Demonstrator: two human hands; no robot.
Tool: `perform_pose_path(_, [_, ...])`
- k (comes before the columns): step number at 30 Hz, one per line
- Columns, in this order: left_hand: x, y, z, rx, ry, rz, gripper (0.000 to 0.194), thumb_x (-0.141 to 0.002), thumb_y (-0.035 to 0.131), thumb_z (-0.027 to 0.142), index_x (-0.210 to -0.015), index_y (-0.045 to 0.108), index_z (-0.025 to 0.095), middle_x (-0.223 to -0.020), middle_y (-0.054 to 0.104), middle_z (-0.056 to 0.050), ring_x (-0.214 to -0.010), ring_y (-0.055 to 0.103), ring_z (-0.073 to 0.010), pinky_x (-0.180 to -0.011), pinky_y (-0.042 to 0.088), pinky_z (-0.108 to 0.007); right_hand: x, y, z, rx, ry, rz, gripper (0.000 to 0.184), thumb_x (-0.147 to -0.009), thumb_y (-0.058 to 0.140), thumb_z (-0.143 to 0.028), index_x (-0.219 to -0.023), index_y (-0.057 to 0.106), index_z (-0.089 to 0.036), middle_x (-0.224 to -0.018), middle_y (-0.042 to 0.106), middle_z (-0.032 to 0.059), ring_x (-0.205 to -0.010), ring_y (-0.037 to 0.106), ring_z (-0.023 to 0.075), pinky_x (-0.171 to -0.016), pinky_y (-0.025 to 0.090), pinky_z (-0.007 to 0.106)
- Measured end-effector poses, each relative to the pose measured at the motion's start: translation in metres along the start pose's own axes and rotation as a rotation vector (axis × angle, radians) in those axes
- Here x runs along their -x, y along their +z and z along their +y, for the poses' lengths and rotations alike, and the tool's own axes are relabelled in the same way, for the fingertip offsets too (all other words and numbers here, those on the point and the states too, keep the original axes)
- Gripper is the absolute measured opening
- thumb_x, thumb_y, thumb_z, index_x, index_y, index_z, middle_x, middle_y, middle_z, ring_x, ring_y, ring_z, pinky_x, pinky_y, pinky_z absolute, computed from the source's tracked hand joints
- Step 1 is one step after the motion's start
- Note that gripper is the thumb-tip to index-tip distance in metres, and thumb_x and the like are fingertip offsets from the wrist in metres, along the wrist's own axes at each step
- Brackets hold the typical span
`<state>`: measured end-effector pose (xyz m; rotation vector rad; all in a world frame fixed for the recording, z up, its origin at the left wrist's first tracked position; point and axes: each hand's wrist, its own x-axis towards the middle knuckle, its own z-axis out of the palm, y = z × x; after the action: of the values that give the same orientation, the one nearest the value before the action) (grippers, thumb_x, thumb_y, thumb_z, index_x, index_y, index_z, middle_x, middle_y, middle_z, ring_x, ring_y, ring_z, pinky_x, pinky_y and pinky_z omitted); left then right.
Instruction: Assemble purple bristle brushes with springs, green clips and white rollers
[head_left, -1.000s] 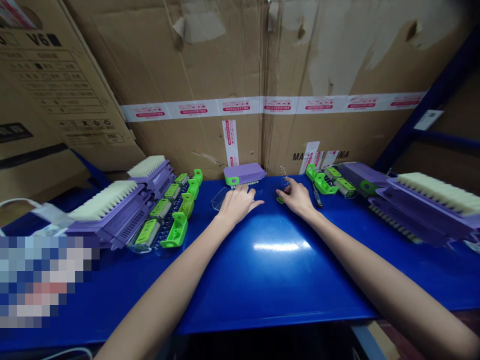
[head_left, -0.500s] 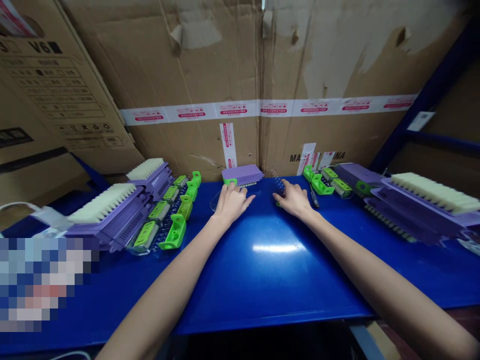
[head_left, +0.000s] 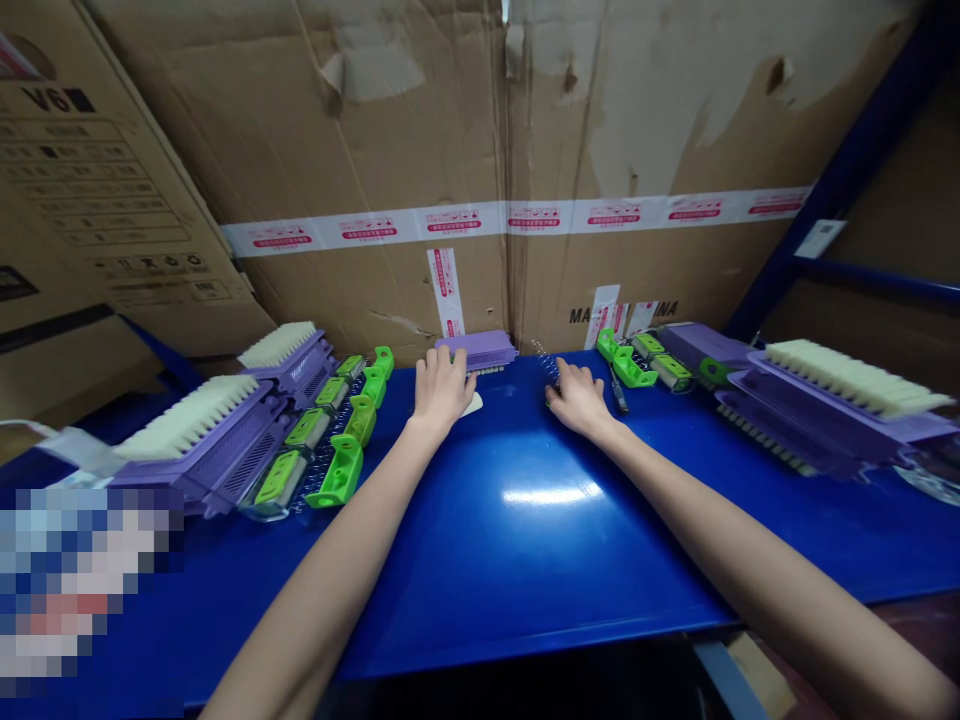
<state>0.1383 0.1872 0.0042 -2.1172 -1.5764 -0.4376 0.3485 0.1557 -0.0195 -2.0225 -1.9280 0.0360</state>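
Observation:
At the back middle of the blue table, my left hand (head_left: 441, 388) is closed, fingers curled down in front of a purple brush (head_left: 480, 348) whose bristles face the tabletop. A pale, flat, rounded piece (head_left: 472, 404) pokes out beside its thumb; what the fingers grip is hidden. To the right, my right hand (head_left: 579, 395) is closed around the lower end of a thin, clear-looking coiled spring (head_left: 544, 358) that slants up and left. A bit of green shows under that hand's fingertips. Close by on its right lies a dark, slim connector-like piece (head_left: 619, 396).
Purple brushes with cream bristles (head_left: 187, 415) stand at left, beside a row of green-labelled blocks and green brackets (head_left: 339, 470). More purple brushes (head_left: 855, 375), blocks and green brackets (head_left: 626, 358) sit at right. Cardboard (head_left: 375, 150) walls the back.
My left hand has turned and curled its fingers more, and the pale flat piece has come into sight beside it. My right hand stays at the spring. The view has shifted slightly.

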Motion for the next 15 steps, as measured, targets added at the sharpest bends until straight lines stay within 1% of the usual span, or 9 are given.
perform_pose_path(4, [-0.005, 0.001, 0.006, 0.007, -0.025, -0.027, 0.045, -0.09, 0.045, 0.037, -0.129, 0.05, 0.014, -0.117, 0.055, -0.02, -0.104, 0.052, -0.0344, -0.082, 0.041, -0.043, 0.0, 0.006, -0.002, -0.021, 0.017, 0.04, 0.056, -0.091, 0.035, -0.03, -0.141, 0.033, -0.007, -0.128, 0.052, 0.02, -0.118, 0.043, 0.0363, -0.092, 0.035, 0.05])
perform_pose_path(8, [-0.009, 0.001, 0.017, 0.025, -0.045, -0.052, 0.054, -0.089, 0.047, 0.039, -0.139, 0.042, 0.019, -0.124, 0.052, -0.021, -0.11, 0.05, -0.0363, -0.088, 0.038, -0.048, -0.001, 0.007, 0.0, -0.071, 0.007, 0.024, 0.057, -0.091, 0.035, -0.033, -0.143, 0.03, -0.008, -0.127, 0.054, 0.0193, -0.117, 0.045, 0.0348, -0.092, 0.036, 0.049])
perform_pose_path(10, [-0.012, 0.002, 0.024, 0.027, -0.038, -0.065, 0.058, -0.088, 0.051, 0.038, -0.142, 0.038, 0.021, -0.13, 0.05, -0.021, -0.115, 0.048, -0.0376, -0.093, 0.035, -0.052, -0.001, 0.007, 0.0, -0.07, -0.008, 0.014, 0.062, -0.09, 0.039, -0.036, -0.144, 0.027, -0.008, -0.128, 0.053, 0.0196, -0.118, 0.044, 0.0353, -0.093, 0.035, 0.05])
perform_pose_path(12, [-0.014, 0.003, 0.03, 0.025, -0.04, -0.084, 0.057, -0.087, 0.053, 0.036, -0.14, 0.04, 0.019, -0.13, 0.05, -0.022, -0.117, 0.047, -0.0385, -0.096, 0.032, -0.054, 0.0, 0.008, 0.0, -0.06, -0.038, 0.007, 0.066, -0.088, 0.042, -0.037, -0.145, 0.023, -0.008, -0.131, 0.052, 0.02, -0.12, 0.043, 0.036, -0.094, 0.035, 0.051])
perform_pose_path(15, [-0.016, 0.002, 0.038, 0.013, -0.06, -0.101, 0.048, -0.085, 0.057, 0.035, -0.124, 0.051, 0.009, -0.119, 0.057, -0.024, -0.112, 0.052, -0.0381, -0.098, 0.03, -0.053, 0.0, 0.007, -0.001, -0.065, -0.094, 0.009, 0.064, -0.089, 0.039, -0.032, -0.146, 0.022, -0.009, -0.13, 0.052, 0.0197, -0.118, 0.046, 0.0354, -0.093, 0.036, 0.05])
